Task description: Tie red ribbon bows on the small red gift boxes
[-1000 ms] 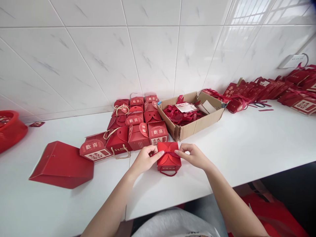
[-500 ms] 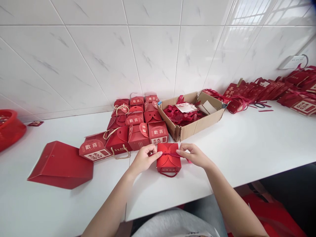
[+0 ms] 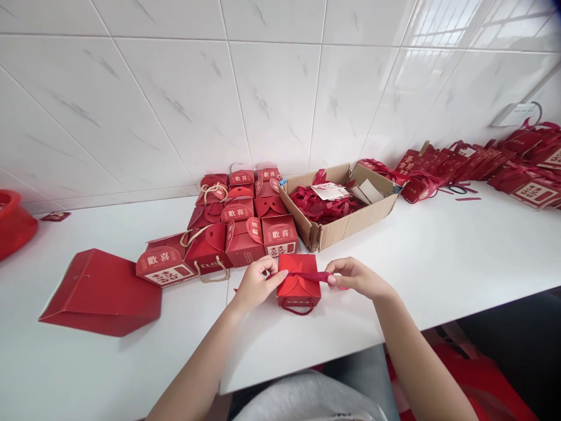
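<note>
A small red gift box (image 3: pixel 298 285) with a cord handle stands on the white table (image 3: pixel 438 257) in front of me. A dark red ribbon (image 3: pixel 313 275) runs across its folded top. My left hand (image 3: pixel 256 283) pinches the ribbon at the box's left edge. My right hand (image 3: pixel 357 276) pinches the ribbon's other end, a little to the right of the box, and holds it taut.
Several closed red gift boxes (image 3: pixel 239 225) stand behind the box. An open cardboard box (image 3: pixel 346 222) of red ribbons sits to their right. Flat red bags (image 3: pixel 482 164) line the wall at far right. A flat red carton (image 3: pixel 100 292) and a red basin (image 3: pixel 13 225) lie at left.
My right hand has drawn the ribbon out to the right, away from the box. The left hand has stayed at the box's left edge.
</note>
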Demonstrator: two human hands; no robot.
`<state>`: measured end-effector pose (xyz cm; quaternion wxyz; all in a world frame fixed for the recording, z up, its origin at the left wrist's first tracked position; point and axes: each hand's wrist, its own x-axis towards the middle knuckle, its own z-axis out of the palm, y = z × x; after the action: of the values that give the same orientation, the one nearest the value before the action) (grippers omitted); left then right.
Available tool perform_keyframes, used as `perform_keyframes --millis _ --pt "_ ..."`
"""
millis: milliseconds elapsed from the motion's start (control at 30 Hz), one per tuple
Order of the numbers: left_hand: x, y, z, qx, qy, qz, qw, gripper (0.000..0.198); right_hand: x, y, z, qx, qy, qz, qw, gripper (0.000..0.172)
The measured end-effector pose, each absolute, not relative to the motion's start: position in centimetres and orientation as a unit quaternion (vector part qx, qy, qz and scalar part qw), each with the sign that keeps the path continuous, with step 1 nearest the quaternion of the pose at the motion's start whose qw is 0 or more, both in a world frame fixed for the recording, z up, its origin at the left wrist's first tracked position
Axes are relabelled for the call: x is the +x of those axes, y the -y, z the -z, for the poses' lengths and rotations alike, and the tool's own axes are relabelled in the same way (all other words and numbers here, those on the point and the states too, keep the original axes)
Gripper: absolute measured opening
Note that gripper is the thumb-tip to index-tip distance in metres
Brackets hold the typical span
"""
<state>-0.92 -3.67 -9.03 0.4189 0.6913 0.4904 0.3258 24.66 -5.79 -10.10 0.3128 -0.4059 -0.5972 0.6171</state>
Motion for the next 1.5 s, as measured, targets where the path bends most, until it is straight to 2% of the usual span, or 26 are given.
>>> perform_keyframes --millis 167,267,333,500,633,800,1033,1200,1367,1500 --pt "-0.8 3.8 9.3 0.704 -0.494 -0.329 0.389 0.029 24.6 6.3 9.8 -0.338 0.569 -0.640 0.390 0.023" --pt "-0.6 4.0 8.8 0.714 -0.507 -0.360 0.322 0.015 23.2 6.6 9.2 -0.329 0.559 -0.648 0.399 0.031" --pt "-0.4 4.1 8.0 0.720 -0.497 -0.375 0.306 0.015 22.2 6.7 8.8 -0.328 0.556 -0.654 0.394 0.038" --pt "1.1 4.0 5.5 0.749 -0.431 -0.335 0.375 0.021 20.5 7.1 8.2 -0.388 0.574 -0.599 0.403 0.036" --pt "2.2 3.5 4.5 0.769 -0.429 -0.299 0.368 0.019 20.2 7.2 8.0 -0.442 0.574 -0.549 0.417 0.033" --pt "2.7 3.1 4.0 0.775 -0.421 -0.308 0.357 0.020 20.2 6.9 8.5 -0.474 0.595 -0.517 0.392 0.044" --pt "1.0 3.1 5.7 0.725 -0.462 -0.379 0.342 0.021 19.4 6.6 9.5 -0.486 0.591 -0.449 0.462 0.031" --pt "-1.2 3.4 8.8 0.656 -0.549 -0.326 0.401 0.028 19.6 6.7 9.2 -0.488 0.554 -0.530 0.417 0.034" --pt "-1.5 3.6 9.7 0.647 -0.507 -0.262 0.506 0.036 19.7 6.5 8.4 -0.441 0.552 -0.579 0.407 0.033" --pt "-1.5 3.5 9.1 0.623 -0.492 -0.271 0.544 0.041 19.2 6.4 8.5 -0.489 0.520 -0.574 0.401 0.030"
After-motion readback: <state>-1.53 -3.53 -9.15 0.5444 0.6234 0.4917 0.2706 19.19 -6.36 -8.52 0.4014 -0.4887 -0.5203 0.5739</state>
